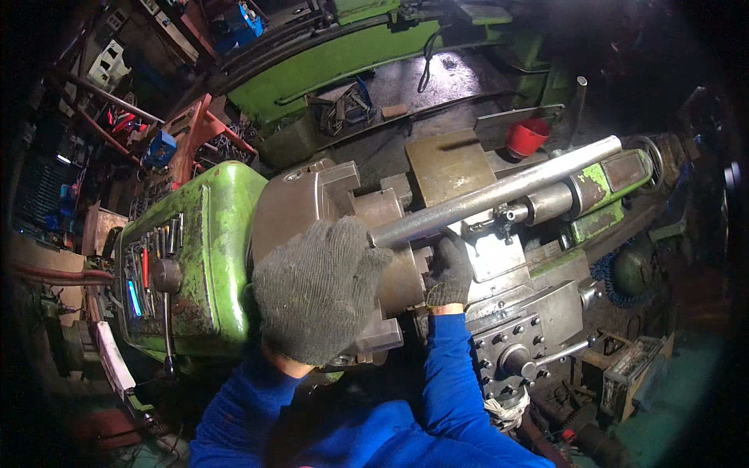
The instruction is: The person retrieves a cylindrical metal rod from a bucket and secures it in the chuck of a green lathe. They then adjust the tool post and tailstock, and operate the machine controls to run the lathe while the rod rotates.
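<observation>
I stand over a green lathe (211, 234). My left hand (316, 288), in a grey knit glove, is closed around the near end of a long steel pipe (499, 191) that slants up to the right over the machine. The hand sits right in front of the big steel chuck (312, 199). My right hand (450, 269), also gloved, rests below the pipe against the chuck's right side, beside the tool post (491, 242); whether it holds anything is hidden. Both sleeves are blue.
Hand tools lie on the lathe's headstock top (152, 265). The tailstock (608, 183) stands at the right. A red cup (527, 136) sits behind the carriage. A second green machine (335, 62) runs along the back. Clutter fills the left shelves.
</observation>
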Tool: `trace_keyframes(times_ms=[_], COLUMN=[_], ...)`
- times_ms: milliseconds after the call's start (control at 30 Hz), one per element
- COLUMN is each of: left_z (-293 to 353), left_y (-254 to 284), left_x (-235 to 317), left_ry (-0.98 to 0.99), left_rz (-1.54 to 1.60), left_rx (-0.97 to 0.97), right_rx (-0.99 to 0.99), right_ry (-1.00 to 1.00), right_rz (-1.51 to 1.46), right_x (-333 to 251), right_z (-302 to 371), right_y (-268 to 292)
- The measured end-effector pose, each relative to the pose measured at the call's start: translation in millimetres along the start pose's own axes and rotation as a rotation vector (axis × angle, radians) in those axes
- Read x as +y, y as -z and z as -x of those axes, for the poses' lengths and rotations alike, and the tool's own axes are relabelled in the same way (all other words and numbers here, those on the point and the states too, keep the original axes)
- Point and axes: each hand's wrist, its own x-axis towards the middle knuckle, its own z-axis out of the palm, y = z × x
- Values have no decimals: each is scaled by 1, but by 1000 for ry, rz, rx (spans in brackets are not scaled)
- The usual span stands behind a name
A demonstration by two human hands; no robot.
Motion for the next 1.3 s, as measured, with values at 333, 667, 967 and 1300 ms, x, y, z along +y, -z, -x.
trace_keyframes(times_ms=[333, 667, 967, 1300], left_z=[-4, -9, -10, -13], left_y=[-2, 6, 3, -7], left_x=[-11, 2, 0, -21], left_ry=[-218, 19, -14, -108], left_rz=[-130, 18, -7, -44], left_rx=[35, 13, 25, 32], right_rx=[-54, 0, -52, -102], right_ry=[27, -111, -78, -12], right_rz=[100, -15, -50, -354], right_x=[-1, -13, -11, 25], right_z=[-2, 2, 3, -17], right_y=[1, -9, -6, 6])
